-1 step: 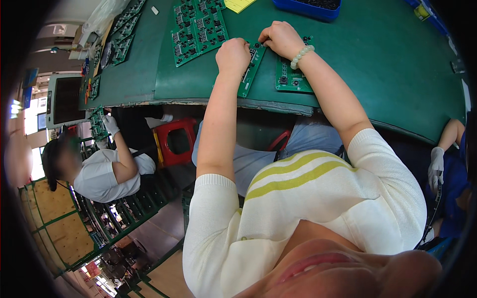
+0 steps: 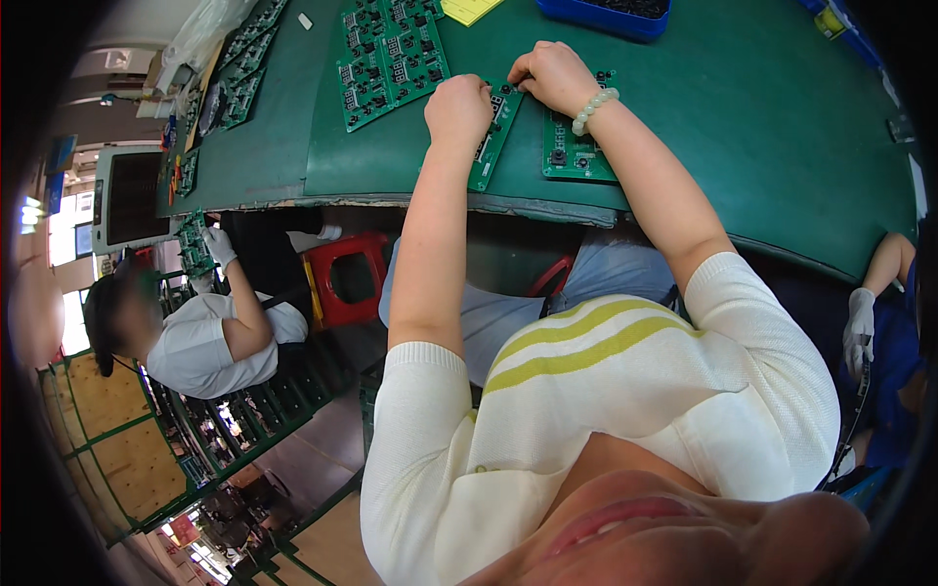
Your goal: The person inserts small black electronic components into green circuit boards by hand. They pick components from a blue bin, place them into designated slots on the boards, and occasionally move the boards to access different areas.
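Observation:
A green circuit board (image 2: 496, 146) with dark parts on it lies at the table's near side, between and partly beneath my hands. My left hand (image 2: 459, 115) is closed over the board's left side, its fingertips mostly hidden. At the board's upper right edge, my right hand (image 2: 555, 78) has its fingers drawn together, and anything small in them cannot be made out. Another green circuit board (image 2: 576, 164) lies to the right, partly covered by my right wrist, which wears a pale bead bracelet (image 2: 594, 110). Farther left are joined circuit boards (image 2: 394, 66) with displays and small black parts.
A blue tray (image 2: 601, 25) of small black pieces stands at the far side, near a yellow paper (image 2: 471, 9). More circuit boards (image 2: 244, 73) lie far left. A co-worker's gloved hand (image 2: 219, 247) holds a board at left; another gloved hand (image 2: 859, 327) is at right.

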The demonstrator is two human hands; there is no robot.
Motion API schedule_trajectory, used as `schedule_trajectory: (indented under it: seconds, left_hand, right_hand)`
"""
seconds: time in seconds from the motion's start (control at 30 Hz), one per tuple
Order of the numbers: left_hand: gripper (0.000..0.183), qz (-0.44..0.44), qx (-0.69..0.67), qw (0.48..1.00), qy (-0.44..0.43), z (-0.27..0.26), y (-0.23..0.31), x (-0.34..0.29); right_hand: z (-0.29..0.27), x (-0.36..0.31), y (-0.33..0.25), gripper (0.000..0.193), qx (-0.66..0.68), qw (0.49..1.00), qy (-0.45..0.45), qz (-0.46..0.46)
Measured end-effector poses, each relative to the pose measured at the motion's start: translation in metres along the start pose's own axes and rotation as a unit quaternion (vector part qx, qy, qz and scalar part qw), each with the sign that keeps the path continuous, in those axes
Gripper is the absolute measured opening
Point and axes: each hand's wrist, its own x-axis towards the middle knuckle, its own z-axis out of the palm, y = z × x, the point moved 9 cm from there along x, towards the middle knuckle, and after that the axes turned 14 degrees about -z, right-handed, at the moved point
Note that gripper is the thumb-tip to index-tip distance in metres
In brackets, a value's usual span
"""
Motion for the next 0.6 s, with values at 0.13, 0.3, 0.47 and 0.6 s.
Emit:
schedule_trajectory:
  seconds: [0.13,0.3,0.47,0.6]
  left_hand:
    - [0.021,-0.027,-0.003,0.999,0.017,-0.005,0.002,-0.005]
    - [0.020,-0.009,0.026,1.000,-0.001,0.004,0.001,-0.002]
    - [0.015,0.018,0.096,0.995,-0.026,0.006,0.010,-0.004]
    - [0.014,0.057,0.128,0.990,0.004,0.005,0.014,-0.012]
  right_hand:
    - [-0.001,-0.001,0.000,0.012,0.002,1.000,-0.003,0.002]
    - [0.003,0.000,0.001,0.013,-0.017,1.000,-0.008,-0.002]
    - [0.008,-0.002,0.006,0.018,-0.023,0.999,-0.040,0.003]
    - [0.012,-0.003,0.009,0.021,-0.010,0.999,-0.032,-0.007]
